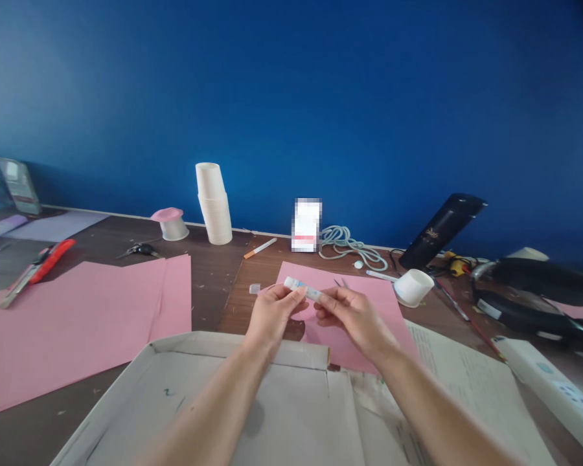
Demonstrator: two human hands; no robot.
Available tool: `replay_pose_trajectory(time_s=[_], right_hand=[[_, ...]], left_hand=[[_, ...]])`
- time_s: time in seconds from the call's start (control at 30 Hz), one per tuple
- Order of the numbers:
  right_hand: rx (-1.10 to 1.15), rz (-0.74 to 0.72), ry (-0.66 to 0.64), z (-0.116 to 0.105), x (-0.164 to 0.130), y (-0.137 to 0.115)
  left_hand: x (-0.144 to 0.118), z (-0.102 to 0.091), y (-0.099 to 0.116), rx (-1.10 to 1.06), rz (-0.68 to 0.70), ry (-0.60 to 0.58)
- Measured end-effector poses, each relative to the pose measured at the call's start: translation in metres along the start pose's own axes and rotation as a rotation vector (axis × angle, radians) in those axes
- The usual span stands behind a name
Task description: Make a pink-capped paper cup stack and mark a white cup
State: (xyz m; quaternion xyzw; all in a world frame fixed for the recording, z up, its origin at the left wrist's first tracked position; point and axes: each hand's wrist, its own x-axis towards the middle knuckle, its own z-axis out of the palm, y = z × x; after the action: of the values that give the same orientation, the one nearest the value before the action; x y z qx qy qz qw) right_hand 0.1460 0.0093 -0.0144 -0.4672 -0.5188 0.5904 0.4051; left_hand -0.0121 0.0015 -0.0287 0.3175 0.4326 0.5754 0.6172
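Flattened grey cardboard box tray (291, 401) sits closest, under both forearms, on a dark brown wooden table (214, 285) w/ a deep blue wall (320, 97) behind. Big pink paper sheet (72, 317) lies left, a smaller pink sheet (354, 298) beneath the hands. Black flask (440, 230) leans far right, stack of white paper cups (214, 204) stands at the wall, single white cup (412, 287) lies tipped on its side. Small white glue tube (302, 288) is held over the smaller pink sheet, long axis approx. horizontal, tilted slightly, capped end pointing left and away. Left hand (272, 310) pinches the capped end, fingers curled narrow; right hand (352, 314) grips the other end w/ thumb and fingertips. Both arms reach fwd, wrists close together.
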Motion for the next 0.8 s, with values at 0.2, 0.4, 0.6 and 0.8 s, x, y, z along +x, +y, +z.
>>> replay_pose_trajectory(time_s=[0.2,0.4,0.6,0.8], right_hand=[[0.059,0.111,-0.019,-0.0035,0.0032,0.0014],[-0.172,-0.194,0.084,0.0041,-0.0014,0.0010],[0.171,0.174,-0.049,0.0004,0.0028,0.0017],[0.012,-0.001,0.004,0.0002,0.0023,0.0022]], left_hand=[[0.0006,0.0013,-0.0004,0.011,-0.007,0.021],[0.0031,-0.0008,-0.0035,-0.086,0.014,0.013],[-0.0003,0.0023,0.0001,-0.059,0.007,-0.001],[0.0016,0.0005,-0.0004,-0.064,0.006,0.027]])
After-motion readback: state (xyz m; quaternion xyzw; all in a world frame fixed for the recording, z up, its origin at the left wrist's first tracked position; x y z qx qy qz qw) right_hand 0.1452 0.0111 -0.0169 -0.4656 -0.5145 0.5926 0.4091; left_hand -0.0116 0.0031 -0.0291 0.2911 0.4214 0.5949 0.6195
